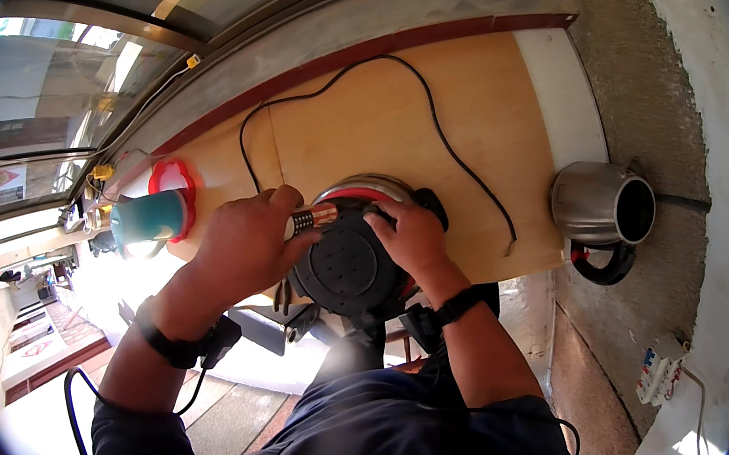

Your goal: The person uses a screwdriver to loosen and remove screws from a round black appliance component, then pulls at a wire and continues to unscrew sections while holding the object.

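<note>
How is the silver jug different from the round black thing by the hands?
The silver jug is shiny metal, while the round black thing looks dull and dark. The silver jug shows a dark open mouth; the round black thing shows a flat face with small marks. The right hand touches the round black thing, but no hand touches the silver jug. Both have black on them: the jug's is its handle.

You are holding the appliance [348, 267] before you at the near edge of the table [494, 79], between your left grip [248, 235] and right grip [415, 242]. Behind it, a cord [428, 98] is looping across. Rightward, a jug [584, 201] is standing at the table's end; leftward, a container [149, 219] is resting.
</note>
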`<state>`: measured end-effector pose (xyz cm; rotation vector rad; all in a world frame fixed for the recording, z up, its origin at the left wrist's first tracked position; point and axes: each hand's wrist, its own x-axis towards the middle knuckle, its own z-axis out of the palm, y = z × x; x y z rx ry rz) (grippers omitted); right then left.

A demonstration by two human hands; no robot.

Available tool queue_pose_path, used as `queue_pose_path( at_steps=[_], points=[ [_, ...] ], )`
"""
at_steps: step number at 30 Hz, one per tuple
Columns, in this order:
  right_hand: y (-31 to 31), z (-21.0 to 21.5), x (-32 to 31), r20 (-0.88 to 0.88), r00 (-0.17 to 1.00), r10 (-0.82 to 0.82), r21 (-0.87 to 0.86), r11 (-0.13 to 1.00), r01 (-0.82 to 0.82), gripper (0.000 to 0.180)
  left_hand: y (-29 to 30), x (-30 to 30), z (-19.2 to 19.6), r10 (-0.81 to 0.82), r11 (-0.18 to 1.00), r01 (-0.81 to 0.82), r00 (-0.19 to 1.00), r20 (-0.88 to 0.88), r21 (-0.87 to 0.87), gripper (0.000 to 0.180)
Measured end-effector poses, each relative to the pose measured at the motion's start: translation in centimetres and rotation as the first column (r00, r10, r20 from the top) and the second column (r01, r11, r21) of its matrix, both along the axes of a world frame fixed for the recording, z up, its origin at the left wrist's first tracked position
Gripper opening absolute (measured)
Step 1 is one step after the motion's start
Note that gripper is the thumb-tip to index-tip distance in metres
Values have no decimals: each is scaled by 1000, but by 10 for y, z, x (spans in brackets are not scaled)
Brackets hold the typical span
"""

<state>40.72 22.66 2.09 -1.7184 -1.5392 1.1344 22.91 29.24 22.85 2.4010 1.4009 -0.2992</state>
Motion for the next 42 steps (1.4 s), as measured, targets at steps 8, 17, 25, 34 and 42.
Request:
queue_pose_path(
  at_steps=[8, 17, 25, 34, 42],
  points=[
    [0, 0, 1, 3, 1000, -9, 6, 1000, 9, 37, -2, 0, 2, -47, 999, 50, 991, 128, -16, 32],
    [2, 3, 2, 7, 1000, -4, -7, 1000, 4, 40, 1, 4, 3, -258, 965, 257, 965, 37, 46, 35],
    [0, -3, 0, 0, 1000, -15, 43, 999, 15, 39, -4, 2, -2, 11, 999, -10, 999, 33, -33, 34],
    [0, -2, 1, -3, 1000, -13, 41, 999, 13, 36, 0, 3, 2, 62, 996, -55, 993, 101, -67, 36],
    [0, -1, 2, 0, 1000, -17, 45, 999, 17, 37, -1, 7, 2, -173, 985, 173, 983, 64, 8, 38]
  ],
)
